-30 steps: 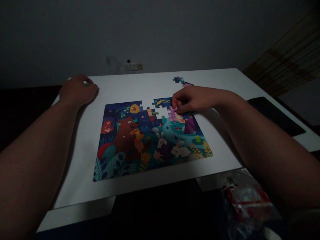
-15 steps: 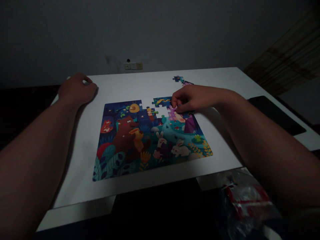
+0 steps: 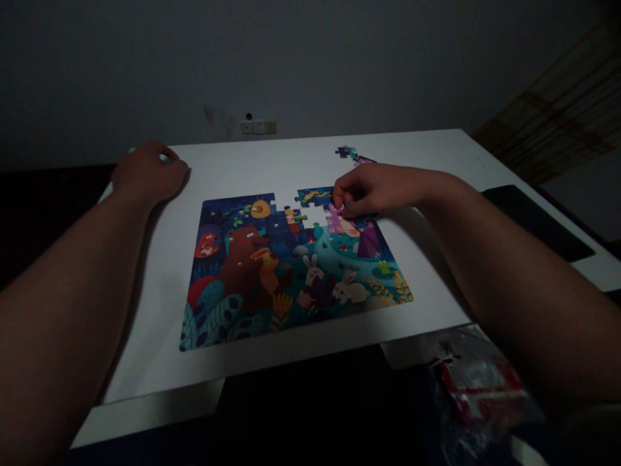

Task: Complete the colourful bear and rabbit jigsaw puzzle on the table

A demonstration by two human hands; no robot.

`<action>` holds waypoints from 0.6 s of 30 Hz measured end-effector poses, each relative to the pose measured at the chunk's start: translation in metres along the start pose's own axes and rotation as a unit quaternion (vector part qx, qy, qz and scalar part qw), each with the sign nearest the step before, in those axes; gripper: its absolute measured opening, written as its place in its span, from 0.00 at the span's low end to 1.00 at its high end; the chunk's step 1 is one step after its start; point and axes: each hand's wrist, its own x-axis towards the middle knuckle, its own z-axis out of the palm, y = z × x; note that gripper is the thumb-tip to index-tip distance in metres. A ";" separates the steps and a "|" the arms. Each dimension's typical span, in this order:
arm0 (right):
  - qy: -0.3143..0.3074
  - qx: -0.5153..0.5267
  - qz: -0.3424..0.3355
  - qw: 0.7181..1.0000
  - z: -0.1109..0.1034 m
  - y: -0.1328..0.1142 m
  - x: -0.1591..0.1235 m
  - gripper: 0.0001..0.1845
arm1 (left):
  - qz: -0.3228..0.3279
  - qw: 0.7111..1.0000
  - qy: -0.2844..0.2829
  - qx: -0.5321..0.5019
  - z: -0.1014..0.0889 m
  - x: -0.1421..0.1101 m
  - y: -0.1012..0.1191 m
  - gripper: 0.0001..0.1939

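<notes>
A jigsaw puzzle (image 3: 272, 272) with a bear, rabbits and plants lies flat on the white table, a gap showing in its upper middle. Over its upper right part is my right hand (image 3: 366, 188), fingers bent and pinched on a pink-and-purple puzzle piece (image 3: 334, 219) at the puzzle's surface. The fingers partly hide that piece and its neighbours. My left hand (image 3: 150, 171) rests at the table's far left edge, loosely curled, with nothing seen in it; its fingertips are partly hidden. Beyond my right hand lie loose puzzle pieces (image 3: 346, 152).
The white table (image 3: 155, 310) runs up toward a grey wall with sockets (image 3: 259, 127). A dark flat rectangular object (image 3: 538, 220) lies at the right, beyond my right forearm. Below the near edge, a clear plastic bag with red parts (image 3: 485, 388) sits at the lower right.
Hardly anything differs. My right hand keeps its place at the puzzle piece with only a very slight shift, and my left hand stays put.
</notes>
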 end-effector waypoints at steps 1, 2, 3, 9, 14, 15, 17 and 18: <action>0.000 0.001 0.001 1.000 0.000 0.000 0.000 0.14 | 0.002 1.000 -0.002 0.000 0.000 0.000 0.000 0.26; 0.000 0.001 0.003 1.000 0.000 -0.001 0.000 0.14 | 0.004 1.000 -0.005 0.000 0.000 0.000 0.000 0.26; -0.001 0.001 0.004 1.000 -0.001 -0.001 0.000 0.14 | 0.006 1.000 -0.007 0.000 0.000 0.000 0.000 0.26; -0.001 -0.001 0.004 1.000 0.000 0.000 0.000 0.15 | 0.007 1.000 0.002 0.001 0.001 0.001 -0.002 0.26; -0.002 0.000 0.010 1.000 0.000 -0.003 -0.001 0.15 | 0.005 1.000 0.009 -0.002 0.001 0.001 -0.003 0.25; -0.002 -0.002 0.012 1.000 0.000 -0.003 -0.001 0.15 | 0.006 1.000 0.008 -0.004 0.001 0.000 -0.002 0.26; -0.002 -0.004 0.015 1.000 0.000 -0.003 -0.001 0.15 | 0.008 1.000 0.003 -0.005 0.000 -0.001 -0.001 0.27; -0.002 -0.004 0.016 1.000 0.000 -0.003 -0.001 0.15 | 0.007 1.000 0.002 -0.005 -0.001 -0.001 -0.001 0.27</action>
